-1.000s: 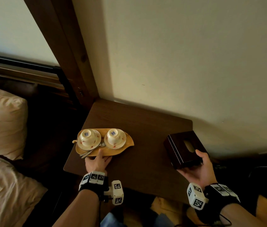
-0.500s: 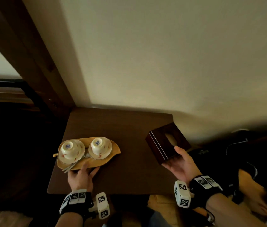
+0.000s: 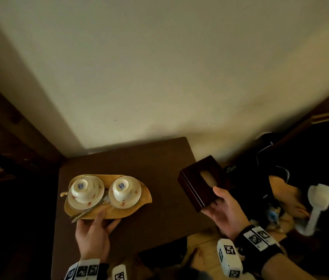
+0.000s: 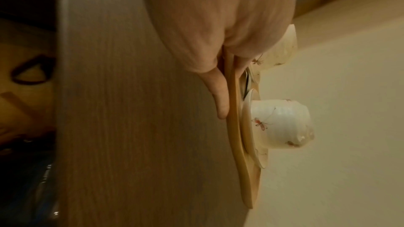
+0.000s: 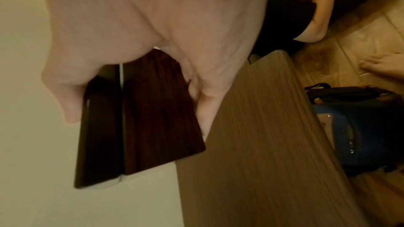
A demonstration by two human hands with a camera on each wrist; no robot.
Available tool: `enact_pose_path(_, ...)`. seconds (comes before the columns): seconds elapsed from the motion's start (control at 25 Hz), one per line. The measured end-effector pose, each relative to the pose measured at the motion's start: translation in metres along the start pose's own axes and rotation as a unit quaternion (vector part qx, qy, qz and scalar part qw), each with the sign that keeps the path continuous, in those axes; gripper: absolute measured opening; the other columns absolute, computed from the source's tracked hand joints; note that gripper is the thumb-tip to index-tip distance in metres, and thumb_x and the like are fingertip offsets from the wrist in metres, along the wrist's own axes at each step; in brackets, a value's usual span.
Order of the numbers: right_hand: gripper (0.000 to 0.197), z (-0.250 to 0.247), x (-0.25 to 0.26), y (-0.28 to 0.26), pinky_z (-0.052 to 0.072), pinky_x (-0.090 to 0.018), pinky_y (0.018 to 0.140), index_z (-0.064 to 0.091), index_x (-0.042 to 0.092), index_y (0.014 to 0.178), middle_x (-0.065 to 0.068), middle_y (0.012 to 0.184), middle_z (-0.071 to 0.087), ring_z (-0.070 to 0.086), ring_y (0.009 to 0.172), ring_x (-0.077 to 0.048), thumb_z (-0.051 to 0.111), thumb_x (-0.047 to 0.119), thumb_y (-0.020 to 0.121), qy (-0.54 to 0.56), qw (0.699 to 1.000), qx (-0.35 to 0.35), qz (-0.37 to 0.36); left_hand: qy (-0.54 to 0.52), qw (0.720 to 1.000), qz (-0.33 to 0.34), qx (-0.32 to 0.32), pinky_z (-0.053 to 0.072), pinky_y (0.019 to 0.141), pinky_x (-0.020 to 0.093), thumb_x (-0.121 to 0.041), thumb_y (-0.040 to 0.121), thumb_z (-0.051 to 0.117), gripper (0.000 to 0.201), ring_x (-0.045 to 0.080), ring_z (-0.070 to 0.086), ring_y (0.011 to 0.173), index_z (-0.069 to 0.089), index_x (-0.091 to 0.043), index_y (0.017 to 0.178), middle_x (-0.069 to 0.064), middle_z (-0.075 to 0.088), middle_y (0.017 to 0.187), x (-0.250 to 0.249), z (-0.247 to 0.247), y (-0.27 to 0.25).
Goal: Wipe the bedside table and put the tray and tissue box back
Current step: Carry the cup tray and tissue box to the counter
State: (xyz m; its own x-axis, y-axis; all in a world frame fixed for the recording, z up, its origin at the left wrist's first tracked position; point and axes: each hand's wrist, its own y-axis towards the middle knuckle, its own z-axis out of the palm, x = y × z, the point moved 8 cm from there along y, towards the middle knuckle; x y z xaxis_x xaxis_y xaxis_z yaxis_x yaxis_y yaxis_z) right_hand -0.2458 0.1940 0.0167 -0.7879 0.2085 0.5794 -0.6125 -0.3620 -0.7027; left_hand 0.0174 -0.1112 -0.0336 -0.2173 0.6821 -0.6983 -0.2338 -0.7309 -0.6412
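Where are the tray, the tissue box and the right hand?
tray point(image 3: 137, 207): head view, bare wooden surface at its right end, beside the saucers.
tissue box point(image 3: 195, 179): head view, dark top face left of the slot.
right hand point(image 3: 223, 213): head view, the palm, gripping the box's near corner.

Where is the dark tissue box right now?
In the head view the tissue box is on the right, held in the right hand at the right edge of the bedside table, away from the tray.
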Motion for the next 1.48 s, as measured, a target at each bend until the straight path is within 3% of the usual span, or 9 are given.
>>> enact_pose_path(0.12, 0.1, -0.024, 0.026, -0.018, 0.064, -0.054, 0.086, 0.058, 0.007, 0.145, -0.027, 0.136, 0.07, 0.073, 0.119, -0.045, 0.101, 0.026, 0.057, 0.02, 0.999, -0.007, -0.04, 0.029, 0.998, -0.002, 0.06, 0.067, 0.071, 0.053, -0.002, 0.101, 0.063, 0.053, 0.03, 0.07, 0.116, 0.054, -0.025, 0.147, 0.0, 0.07, 0.13, -0.02, 0.055, -0.029)
enact_pose_path(0.28, 0.069, -0.065, 0.078, -0.057, 0.065, -0.051, 0.084, 0.06, 0.01, 0.146, -0.02, 0.132, 0.075, 0.074, 0.119, -0.039, 0.079, 0.025, 0.082, 0.065, 0.992, -0.013, -0.103, 0.063, 0.988, 0.009, 0.143, 0.066, 0.071, 0.051, -0.002, 0.102, 0.06, 0.051, 0.029, 0.075, 0.112, 0.055, -0.025, 0.147, -0.001, 0.072, 0.13, -0.028, 0.135, -0.078)
enact_pose_path(0.52, 0.061, -0.153, 0.164, -0.125, 0.053, -0.057, 0.109, 0.066, 0.011, 0.14, -0.018, 0.133, 0.076, 0.071, 0.125, -0.037, 0.08, 0.027, 0.083, 0.123, 0.968, -0.062, -0.212, 0.125, 0.954, -0.002, 0.272, 0.067, 0.073, 0.048, -0.004, 0.102, 0.06, 0.049, 0.025, 0.078, 0.107, 0.058, -0.029, 0.144, -0.006, 0.079, 0.12, 0.019, 0.263, -0.169)
enact_pose_path(0.72, 0.046, -0.208, 0.207, -0.187, 0.065, -0.047, 0.089, 0.074, 0.007, 0.124, -0.018, 0.125, 0.079, 0.08, 0.107, -0.03, 0.076, 0.03, 0.084, 0.162, 0.934, -0.103, -0.302, 0.142, 0.919, -0.037, 0.366, 0.067, 0.076, 0.056, 0.001, 0.101, 0.061, 0.047, 0.034, 0.074, 0.114, 0.057, -0.016, 0.144, 0.008, 0.073, 0.133, 0.083, 0.345, -0.241)
enact_pose_path(0.84, 0.049, -0.248, 0.201, -0.227, 0.057, -0.054, 0.105, 0.077, 0.005, 0.123, -0.021, 0.128, 0.077, 0.075, 0.117, -0.036, 0.077, 0.036, 0.084, 0.198, 0.911, -0.152, -0.329, 0.177, 0.883, -0.078, 0.427, 0.06, 0.091, 0.067, 0.001, 0.1, 0.064, 0.046, 0.035, 0.078, 0.109, 0.057, -0.016, 0.142, 0.013, 0.075, 0.132, 0.13, 0.384, -0.281)
enact_pose_path(1.0, 0.022, -0.299, 0.178, -0.276, 0.057, -0.05, 0.095, 0.085, 0.015, 0.094, -0.02, 0.127, 0.073, 0.069, 0.119, -0.039, 0.078, 0.034, 0.085, 0.273, 0.879, -0.183, -0.346, 0.223, 0.826, -0.13, 0.5, 0.062, 0.087, 0.066, 0.002, 0.097, 0.067, 0.051, 0.035, 0.081, 0.1, 0.054, -0.017, 0.141, 0.016, 0.074, 0.13, 0.192, 0.415, -0.344)
enact_pose_path(1.2, 0.069, -0.397, 0.138, -0.34, 0.05, -0.057, 0.111, 0.07, 0.015, 0.138, -0.015, 0.149, 0.065, 0.065, 0.132, -0.036, 0.091, 0.039, 0.076, 0.342, 0.812, -0.281, -0.38, 0.269, 0.769, -0.182, 0.551, 0.067, 0.074, 0.057, 0.002, 0.096, 0.069, 0.042, 0.039, 0.082, 0.093, 0.059, -0.013, 0.133, 0.019, 0.074, 0.126, 0.279, 0.428, -0.438)
enact_pose_path(1.36, 0.054, -0.47, 0.124, -0.407, 0.067, -0.043, 0.069, 0.067, 0.008, 0.135, -0.015, 0.113, 0.077, 0.077, 0.096, -0.029, 0.08, 0.032, 0.088, 0.356, 0.76, -0.334, -0.43, 0.297, 0.739, -0.209, 0.567, 0.063, 0.084, 0.065, 0.0, 0.096, 0.069, 0.044, 0.044, 0.076, 0.105, 0.056, -0.019, 0.133, 0.021, 0.069, 0.132, 0.349, 0.435, -0.515)
enact_pose_path(1.48, 0.063, -0.537, 0.12, -0.448, 0.066, -0.045, 0.078, 0.068, 0.009, 0.138, -0.019, 0.135, 0.072, 0.07, 0.123, -0.038, 0.084, 0.034, 0.082, 0.368, 0.736, -0.358, -0.441, 0.297, 0.723, -0.186, 0.595, 0.069, 0.068, 0.052, 0.005, 0.099, 0.063, 0.044, 0.039, 0.073, 0.109, 0.052, -0.007, 0.14, 0.021, 0.067, 0.13, 0.402, 0.441, -0.583)
